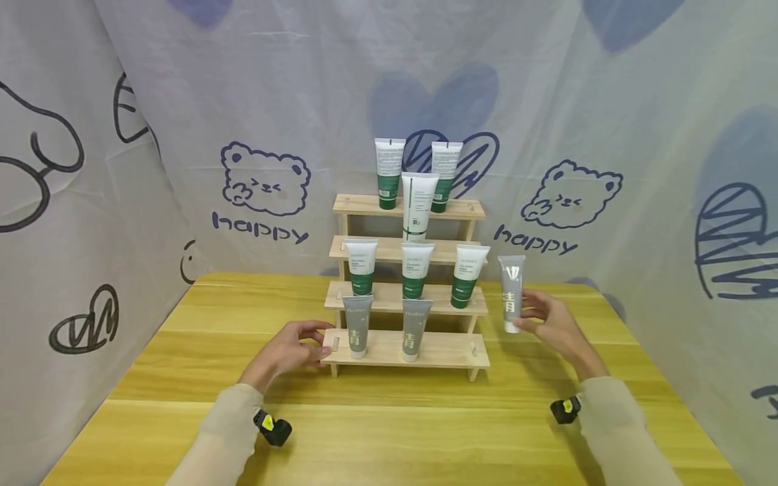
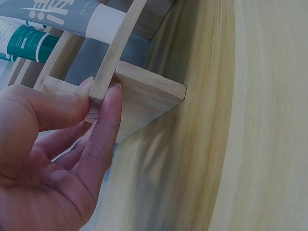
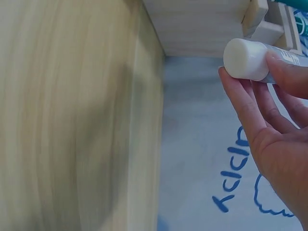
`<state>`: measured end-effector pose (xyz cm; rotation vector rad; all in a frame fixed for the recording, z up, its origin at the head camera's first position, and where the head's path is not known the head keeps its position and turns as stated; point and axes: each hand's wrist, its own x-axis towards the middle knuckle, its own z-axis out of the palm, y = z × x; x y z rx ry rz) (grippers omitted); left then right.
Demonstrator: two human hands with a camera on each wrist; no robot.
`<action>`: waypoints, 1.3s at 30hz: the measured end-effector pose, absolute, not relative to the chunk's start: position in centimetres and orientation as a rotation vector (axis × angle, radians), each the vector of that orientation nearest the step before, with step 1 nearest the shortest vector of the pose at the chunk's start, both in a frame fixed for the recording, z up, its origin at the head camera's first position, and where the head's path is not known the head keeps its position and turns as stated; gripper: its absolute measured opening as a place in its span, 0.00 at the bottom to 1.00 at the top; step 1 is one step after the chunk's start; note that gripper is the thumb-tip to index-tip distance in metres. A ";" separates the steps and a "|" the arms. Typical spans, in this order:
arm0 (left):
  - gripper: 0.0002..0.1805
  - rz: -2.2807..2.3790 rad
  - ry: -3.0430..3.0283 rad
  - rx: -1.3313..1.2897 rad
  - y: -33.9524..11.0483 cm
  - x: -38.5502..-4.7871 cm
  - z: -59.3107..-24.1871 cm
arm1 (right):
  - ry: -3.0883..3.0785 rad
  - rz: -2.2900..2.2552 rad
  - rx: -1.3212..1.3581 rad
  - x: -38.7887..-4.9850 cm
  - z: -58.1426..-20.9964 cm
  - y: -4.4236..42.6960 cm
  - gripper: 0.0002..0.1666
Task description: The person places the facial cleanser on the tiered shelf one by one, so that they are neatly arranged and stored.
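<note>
A stepped wooden rack [image 1: 389, 341] stands on the table. My left hand [image 1: 296, 347] pinches the left end of its lowest shelf between thumb and fingers; the left wrist view shows the shelf edge [image 2: 103, 77] in that grip. To the right of the rack, my right hand [image 1: 554, 324] holds a grey squeeze tube [image 1: 511, 290] upright, white cap down, above the table. In the right wrist view the white cap [image 3: 245, 58] sits between thumb and fingers. Two similar grey tubes, one left [image 1: 358, 325] and one mid-shelf [image 1: 416, 329], stand on the lowest step.
Three white-and-green tubes [image 1: 417, 270] stand on the second step, a taller white tube [image 1: 419, 206] on the third, and two more [image 1: 389, 172] on the top. A printed cloth [image 1: 352, 54] hangs behind the yellow wooden table [image 1: 389, 432]. Each wrist wears a small black camera [image 1: 272, 428].
</note>
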<state>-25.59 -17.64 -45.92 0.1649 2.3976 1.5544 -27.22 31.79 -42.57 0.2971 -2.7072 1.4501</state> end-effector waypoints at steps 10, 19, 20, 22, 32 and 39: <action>0.29 1.560 2.392 0.160 -17.6 -25.6 -46.0 | -2.713 1.433 0.325 -26.3 -42.0 30.3 0.39; 0.29 1.564 2.392 0.168 -17.6 -25.6 -46.0 | -2.648 1.507 0.418 -25.4 -41.5 29.3 0.37; 0.29 1.565 2.391 0.167 -17.6 -25.6 -46.0 | -2.638 1.520 0.431 -25.3 -41.5 29.3 0.37; 0.29 1.561 2.393 0.166 -17.6 -25.6 -46.0 | -2.620 1.541 0.460 -25.2 -41.6 29.1 0.37; 0.29 1.559 2.399 0.169 -17.7 -25.7 -46.1 | -2.521 1.574 0.646 -25.0 -42.2 28.3 0.35; 0.29 1.559 2.397 0.163 -17.7 -25.7 -46.1 | -2.506 1.599 0.727 -25.0 -43.0 27.4 0.37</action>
